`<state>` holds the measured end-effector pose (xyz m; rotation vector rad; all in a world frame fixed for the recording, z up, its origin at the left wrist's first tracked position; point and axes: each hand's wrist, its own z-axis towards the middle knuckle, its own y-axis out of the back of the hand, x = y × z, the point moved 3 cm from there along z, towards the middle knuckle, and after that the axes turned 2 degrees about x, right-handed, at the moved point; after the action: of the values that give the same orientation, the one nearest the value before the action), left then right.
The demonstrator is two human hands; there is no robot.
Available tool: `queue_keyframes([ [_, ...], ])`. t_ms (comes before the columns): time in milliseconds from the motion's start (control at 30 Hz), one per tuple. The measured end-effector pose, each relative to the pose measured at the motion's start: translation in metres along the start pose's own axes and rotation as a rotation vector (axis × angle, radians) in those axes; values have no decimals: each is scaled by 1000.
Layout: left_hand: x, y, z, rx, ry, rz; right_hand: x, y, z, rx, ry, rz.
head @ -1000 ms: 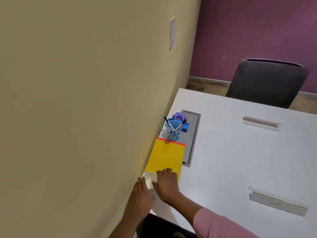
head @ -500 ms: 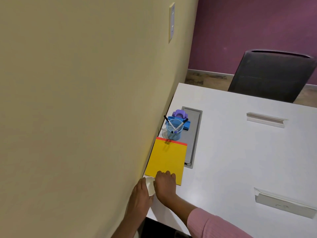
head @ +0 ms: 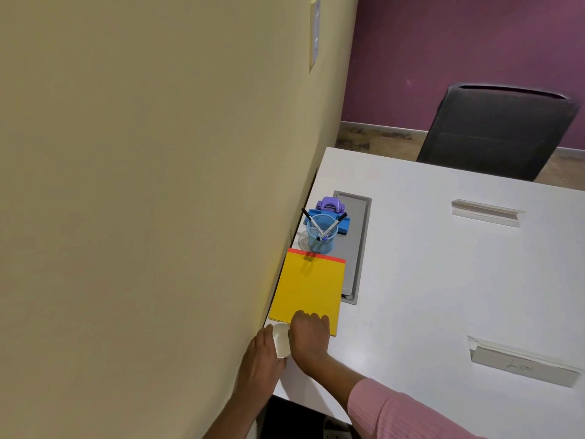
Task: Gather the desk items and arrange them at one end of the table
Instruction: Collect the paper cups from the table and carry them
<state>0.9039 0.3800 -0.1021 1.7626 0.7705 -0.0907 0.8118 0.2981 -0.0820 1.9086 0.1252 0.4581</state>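
**Left hand (head: 262,359) and right hand (head: 308,337) at white cup (head: 281,342), wall end of tabletop (head: 427,280)**

Hidden or unclear: the left hand curls round the cup's wall side and holds it. The right hand lies against the cup's other side, knuckles up, fingertips tucked under at the near edge of the yellow pad (head: 308,289); whether it grips cup or pad cannot be told. Only the cup's rim and a strip of its side show. Both forearms are cut off by the frame; the right wears a pink ribbed sleeve (head: 395,410).

Items:
- Yellow pad: flat, rectangular, matte, with a red strip along its far edge. The cup sits just before its near left corner.
- Just beyond the pad: a round blue mesh pen pot (head: 320,237) holding two crossed pens.
- Behind the pot, partly hidden by it: a blue plastic tray (head: 344,224) and a purple plastic gadget (head: 330,205).
- Just right of the pad: a grey recessed hatch (head: 357,242).

Surface and room: the tabletop is smooth and white. A cream wall (head: 142,185) stands left of the pad, and a black mesh chair (head: 497,131) and a purple wall (head: 443,42) lie far beyond it.
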Motion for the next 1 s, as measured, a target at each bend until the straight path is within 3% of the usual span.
queue_keyframes([
  [533, 0, 2, 7, -10, -73, -21, -6, 10, -3, -4, 8, 99],
  [1000, -6, 22, -11, -127, -53, -249, -8, 33, -28, -40, -148, 508],
])
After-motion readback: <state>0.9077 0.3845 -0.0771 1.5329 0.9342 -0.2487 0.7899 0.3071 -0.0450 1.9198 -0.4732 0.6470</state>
